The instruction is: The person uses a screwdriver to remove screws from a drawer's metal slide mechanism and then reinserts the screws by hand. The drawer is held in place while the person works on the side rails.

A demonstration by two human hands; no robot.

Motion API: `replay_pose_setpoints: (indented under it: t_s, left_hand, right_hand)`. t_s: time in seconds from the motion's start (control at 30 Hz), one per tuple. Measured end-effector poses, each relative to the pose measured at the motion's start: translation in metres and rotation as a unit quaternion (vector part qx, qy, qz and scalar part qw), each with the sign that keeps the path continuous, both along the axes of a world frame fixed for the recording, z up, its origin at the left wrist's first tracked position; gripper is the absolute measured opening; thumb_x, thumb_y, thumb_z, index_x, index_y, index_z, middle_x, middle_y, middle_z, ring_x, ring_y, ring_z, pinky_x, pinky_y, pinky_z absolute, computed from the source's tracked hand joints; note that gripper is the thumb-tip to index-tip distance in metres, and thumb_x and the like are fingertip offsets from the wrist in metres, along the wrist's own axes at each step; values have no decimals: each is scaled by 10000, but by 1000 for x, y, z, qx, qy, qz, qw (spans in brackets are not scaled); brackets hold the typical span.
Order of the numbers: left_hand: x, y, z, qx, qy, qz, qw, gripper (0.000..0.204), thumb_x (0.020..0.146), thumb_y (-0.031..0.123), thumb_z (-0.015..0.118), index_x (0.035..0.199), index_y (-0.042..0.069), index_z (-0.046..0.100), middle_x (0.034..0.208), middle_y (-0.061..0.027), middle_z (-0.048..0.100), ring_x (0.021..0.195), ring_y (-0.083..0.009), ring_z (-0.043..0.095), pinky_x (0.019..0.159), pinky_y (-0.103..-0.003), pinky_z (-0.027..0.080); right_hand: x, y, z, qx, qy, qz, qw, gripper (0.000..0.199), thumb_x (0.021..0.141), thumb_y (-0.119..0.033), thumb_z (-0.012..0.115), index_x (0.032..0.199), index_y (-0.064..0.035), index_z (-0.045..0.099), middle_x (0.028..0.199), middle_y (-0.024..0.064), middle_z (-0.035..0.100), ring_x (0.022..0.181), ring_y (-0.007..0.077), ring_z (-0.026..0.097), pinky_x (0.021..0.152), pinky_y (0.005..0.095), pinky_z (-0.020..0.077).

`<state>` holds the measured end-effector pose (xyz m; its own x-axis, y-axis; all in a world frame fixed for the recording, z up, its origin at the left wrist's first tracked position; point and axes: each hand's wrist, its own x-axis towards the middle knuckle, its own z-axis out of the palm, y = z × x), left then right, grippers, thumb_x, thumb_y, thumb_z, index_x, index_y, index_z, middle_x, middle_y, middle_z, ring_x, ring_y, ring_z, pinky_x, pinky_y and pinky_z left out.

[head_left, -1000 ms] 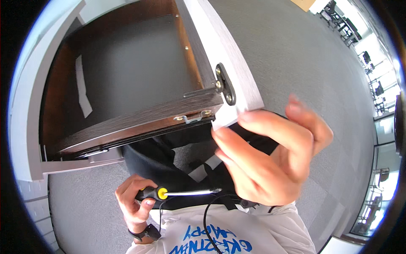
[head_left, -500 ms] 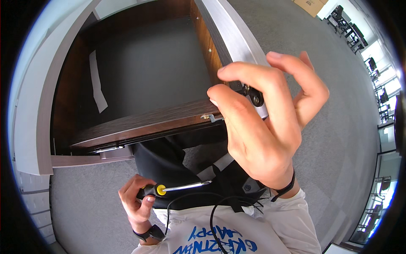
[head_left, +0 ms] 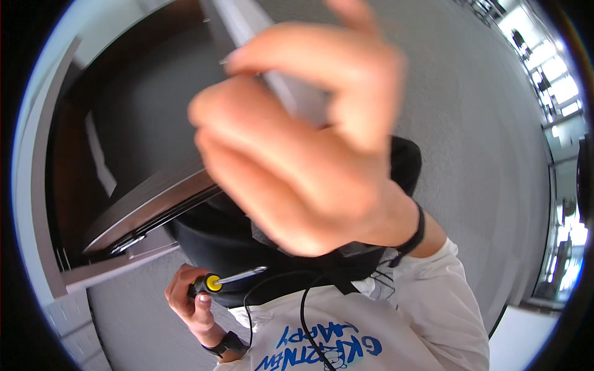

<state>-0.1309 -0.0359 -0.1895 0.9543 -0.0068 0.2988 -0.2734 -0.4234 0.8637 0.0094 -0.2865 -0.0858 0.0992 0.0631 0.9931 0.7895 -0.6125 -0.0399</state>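
My left hand [head_left: 184, 298] is wrapped round the dark handle of a screwdriver [head_left: 213, 282] with a yellow collar. Its metal shaft points right, over my lap. Large and blurred, my right hand [head_left: 315, 154] is raised over the near right corner of an open drawer [head_left: 148, 210]. The fingers are bent, but their tips are partly hidden or smeared, so anything between them does not show. That same hand covers the corner of the drawer and any fitting there. Dark brown sides and a dark grey bottom make up the drawer.
A pale strip [head_left: 99, 154] lies inside the drawer, along its left. The pale cabinet frame [head_left: 42, 167] stands at the left. My legs [head_left: 204, 241] are under the drawer's near side, and black cables [head_left: 304, 309] hang across my shirt. Grey floor [head_left: 470, 154] extends right.
My right hand has moved left and closer to the camera, turning and hiding the black fitting at the drawer corner. The view has shifted; my left hand still grips the screwdriver.
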Motion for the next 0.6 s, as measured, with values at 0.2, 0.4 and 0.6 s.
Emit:
replay_pose_setpoints:
  t_s: [0.2, 0.4, 0.6]
  left_hand:
    - [1, -14, 0, 25, -19, 2, 1000, 679, 926, 626, 517, 836, -40, 622, 660, -86, 530, 603, -176, 498, 550, -292, 344]
    - [4, -20, -1, 21, 43, -37, 998, 741, 936, 650, 533, 1104, -67, 612, 791, -83, 593, 721, -165, 547, 625, -283, 419]
    - [18, -47, -12, 51, 36, -34, 997, 667, 943, 638, 518, 892, -22, 603, 706, -78, 549, 643, -149, 521, 573, -270, 381]
  right_hand:
    - [7, 17, -18, 92, -56, 10, 994, 142, 632, -110, 697, 691, 12, 656, 793, 54, 519, 934, 264, 492, 1020, 704, 363]
    - [-27, -37, -27, 117, -45, 29, 992, 189, 714, -145, 703, 840, -6, 716, 1007, 124, 620, 978, 277, 535, 988, 607, 441]
    - [-125, -184, -93, -94, 304, -174, 932, 230, 760, -7, 745, 982, -64, 750, 1149, 108, 669, 1014, 263, 652, 877, 433, 546]
